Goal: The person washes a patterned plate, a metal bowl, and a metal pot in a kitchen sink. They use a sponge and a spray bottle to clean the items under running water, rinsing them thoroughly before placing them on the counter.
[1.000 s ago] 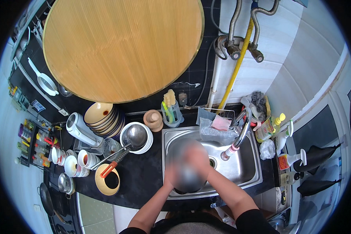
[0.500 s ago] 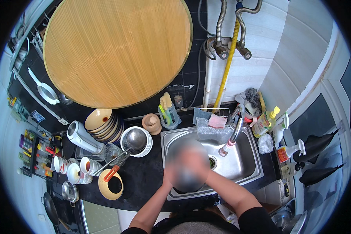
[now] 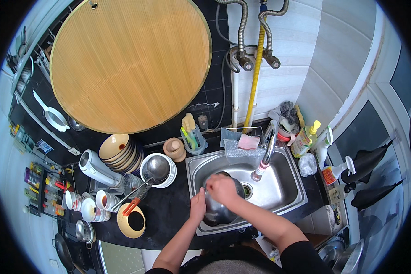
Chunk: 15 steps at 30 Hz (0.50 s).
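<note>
In the left half of the steel sink (image 3: 291,211) rests a dark, shiny round metal pot (image 3: 217,211). My left hand (image 3: 198,205) grips its left edge, with the thumb pointing up. Over the pot's upper part, my right hand (image 3: 223,188) is curled into a fist. Whatever the fist holds, if anything, is hidden by the fingers. Just right of the pot lies the drain (image 3: 246,190), and the faucet (image 3: 266,157) reaches over the basin beyond it.
Left of the sink stand stacked bowls (image 3: 115,147), white bowls holding a ladle (image 3: 158,168), a beige bowl (image 3: 131,231) and a wooden mortar (image 3: 174,149). Along the right rim are a yellow-pump soap bottle (image 3: 304,140) and spray bottles (image 3: 335,173). A pink cloth (image 3: 249,141) lies behind the basin.
The view has shifted slightly, so the surroundings sit a little differently in the picture. Both hands and the pot were blurred before and now show clearly. Both hands remain at the pot.
</note>
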### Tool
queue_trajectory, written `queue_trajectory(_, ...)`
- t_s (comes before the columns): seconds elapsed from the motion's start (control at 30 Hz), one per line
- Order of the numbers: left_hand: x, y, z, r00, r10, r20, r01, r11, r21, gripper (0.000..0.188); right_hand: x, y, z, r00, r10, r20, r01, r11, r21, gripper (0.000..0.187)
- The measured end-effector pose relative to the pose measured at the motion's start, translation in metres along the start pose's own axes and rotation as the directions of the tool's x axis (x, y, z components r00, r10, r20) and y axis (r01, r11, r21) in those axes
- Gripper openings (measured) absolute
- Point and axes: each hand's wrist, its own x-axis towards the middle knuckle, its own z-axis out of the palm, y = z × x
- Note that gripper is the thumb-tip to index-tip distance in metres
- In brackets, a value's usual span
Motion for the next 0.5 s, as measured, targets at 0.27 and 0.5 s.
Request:
queue_trajectory(0.27,-0.003,0.007,-0.002,1.0,0.016,0.009,-0.017,0.998,0.068,0.053,0.009,0.022,-0.008,0.992,0.111,-0.06,-0.112,0.994,-0.018,0.007)
queue_trajectory(0.5,-0.007,0.016,-0.001,0.999,0.04,0.007,-0.04,0.998,0.048,0.052,0.008,0.028,-0.007,0.996,0.043,-0.075,-0.043,0.999,0.014,0.007)
